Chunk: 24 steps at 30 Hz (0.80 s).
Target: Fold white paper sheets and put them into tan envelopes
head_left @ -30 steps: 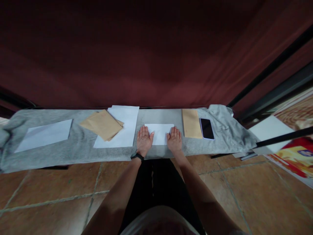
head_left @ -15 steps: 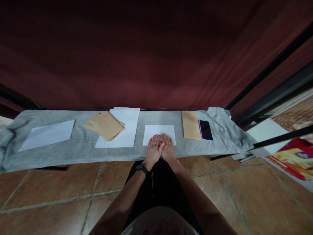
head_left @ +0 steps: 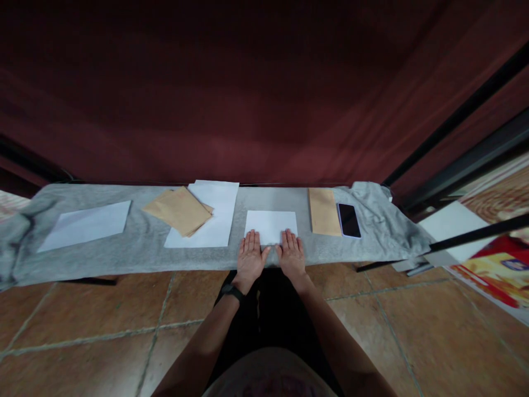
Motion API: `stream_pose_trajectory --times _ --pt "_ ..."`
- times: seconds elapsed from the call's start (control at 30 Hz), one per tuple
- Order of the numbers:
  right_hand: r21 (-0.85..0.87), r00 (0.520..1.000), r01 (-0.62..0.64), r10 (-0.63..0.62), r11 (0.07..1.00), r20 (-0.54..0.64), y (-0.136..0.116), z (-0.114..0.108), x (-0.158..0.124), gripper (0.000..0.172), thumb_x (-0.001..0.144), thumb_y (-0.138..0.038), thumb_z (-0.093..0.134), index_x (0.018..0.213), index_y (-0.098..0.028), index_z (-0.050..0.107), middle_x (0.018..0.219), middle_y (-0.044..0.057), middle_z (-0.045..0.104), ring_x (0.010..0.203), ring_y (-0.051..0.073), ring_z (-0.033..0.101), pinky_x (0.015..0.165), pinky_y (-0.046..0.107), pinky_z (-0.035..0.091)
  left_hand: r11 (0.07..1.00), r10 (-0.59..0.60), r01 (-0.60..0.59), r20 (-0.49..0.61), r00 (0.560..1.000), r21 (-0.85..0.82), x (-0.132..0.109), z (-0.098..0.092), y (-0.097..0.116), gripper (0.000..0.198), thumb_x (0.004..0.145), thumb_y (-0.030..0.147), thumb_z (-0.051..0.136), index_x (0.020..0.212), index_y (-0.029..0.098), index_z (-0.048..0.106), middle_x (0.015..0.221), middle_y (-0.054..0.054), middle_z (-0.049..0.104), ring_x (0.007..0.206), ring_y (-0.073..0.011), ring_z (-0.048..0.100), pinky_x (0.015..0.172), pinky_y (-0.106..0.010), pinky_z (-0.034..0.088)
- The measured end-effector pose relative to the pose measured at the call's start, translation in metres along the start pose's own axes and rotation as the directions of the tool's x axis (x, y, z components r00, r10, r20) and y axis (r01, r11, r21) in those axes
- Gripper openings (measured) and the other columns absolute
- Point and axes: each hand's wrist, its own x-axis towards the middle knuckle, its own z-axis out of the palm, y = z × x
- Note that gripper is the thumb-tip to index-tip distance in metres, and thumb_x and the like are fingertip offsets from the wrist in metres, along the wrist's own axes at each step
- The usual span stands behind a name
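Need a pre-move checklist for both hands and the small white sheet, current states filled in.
1. Left hand not gripping anything: ok, palm down, fingers over the sheet's near left corner.
2. Right hand likewise: ok, palm down, fingers over the near right corner.
3. Small white sheet lying flat: ok.
4. Sheet's layer count: cannot tell from this view.
5. Phone apart from the sheet: ok, a brown paper piece lies between them.
6. Brown paper pile squared up: not ok, fanned out, partly over larger white sheets.
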Motion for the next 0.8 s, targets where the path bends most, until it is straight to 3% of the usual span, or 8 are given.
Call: stream_pose_trajectory --times 0.17,0.27,0.37,0.43,0.53,0.67,0.8 --pt "-0.028 0.999 -0.039 0.038 0.999 -0.024 0.009 -0.001 -0.007 0.060 0.107 -0.041 0.035 0.154 -0.002 0.039 0.156 0.023 0.044 0.145 0.032 0.042 0.119 0.051 0.030 0.993 -0.117 0.117 -0.080 0.990 -0.010 -0.005 -0.004 -0.012 0.063 0.103 0.045 0.036 0.153 0.006 0.042 0.160 -0.021 0.039 0.152 -0.0322 0.032 0.124 -0.050 0.027" --pt "-0.036 0.998 -0.047 0.046 0.998 -0.032 0.011 -0.001 -0.010 0.061 0.107 -0.041 0.034 0.154 -0.001 0.039 0.157 0.024 0.043 0.146 0.032 0.041 0.119 0.051 0.031 0.982 -0.186 0.184 -0.049 0.981 -0.040 0.003 -0.010 -0.015 0.055 0.102 0.037 0.040 0.148 0.008 0.048 0.156 -0.019 0.046 0.148 -0.0313 0.040 0.121 -0.048 0.033" --pt "-0.034 0.998 -0.055 0.053 0.998 -0.042 0.011 0.000 -0.011 0.061 0.107 -0.039 0.035 0.154 -0.002 0.038 0.157 0.025 0.042 0.146 0.033 0.041 0.118 0.052 0.031 0.951 -0.260 0.258 0.010 0.966 -0.171 0.020 -0.019 -0.015 0.049 0.098 0.034 0.046 0.140 0.009 0.057 0.146 -0.019 0.057 0.140 -0.0307 0.049 0.117 -0.046 0.039" --pt "-0.032 0.997 -0.061 0.059 0.998 -0.057 0.010 0.001 -0.011 0.060 0.106 -0.039 0.036 0.154 -0.002 0.038 0.156 0.025 0.043 0.145 0.033 0.042 0.118 0.052 0.031 0.871 -0.336 0.330 0.049 0.940 -0.364 0.033 -0.024 -0.017 0.044 0.093 0.033 0.054 0.130 0.012 0.063 0.134 -0.017 0.067 0.133 -0.0306 0.056 0.115 -0.045 0.040" --pt "-0.027 0.996 -0.059 0.057 0.998 -0.075 0.009 0.001 -0.011 0.060 0.106 -0.040 0.036 0.154 -0.003 0.039 0.155 0.025 0.045 0.145 0.033 0.043 0.117 0.053 0.032 0.676 -0.454 0.433 0.126 0.882 -0.597 0.049 -0.029 -0.020 0.033 0.082 0.032 0.065 0.112 0.018 0.069 0.107 -0.010 0.076 0.116 -0.0289 0.065 0.104 -0.041 0.047" --pt "-0.037 0.996 -0.057 0.055 0.998 -0.067 0.010 0.002 -0.010 0.059 0.106 -0.039 0.036 0.153 -0.003 0.041 0.155 0.024 0.045 0.144 0.033 0.043 0.118 0.052 0.031 0.544 -0.497 0.497 0.218 0.840 -0.676 0.058 -0.033 -0.025 0.012 0.079 0.030 0.067 0.085 0.020 0.069 0.083 -0.005 0.074 0.089 -0.0238 0.070 0.077 -0.032 0.053" --pt "-0.044 0.996 -0.054 0.051 0.998 -0.074 0.010 0.003 -0.011 0.058 0.106 -0.037 0.037 0.151 -0.002 0.043 0.155 0.024 0.045 0.144 0.033 0.043 0.118 0.052 0.031 0.423 -0.508 0.536 0.298 0.808 -0.731 0.060 -0.037 -0.027 0.009 0.072 0.026 0.072 0.070 0.019 0.067 0.072 -0.003 0.071 0.076 -0.0208 0.068 0.067 -0.029 0.050"
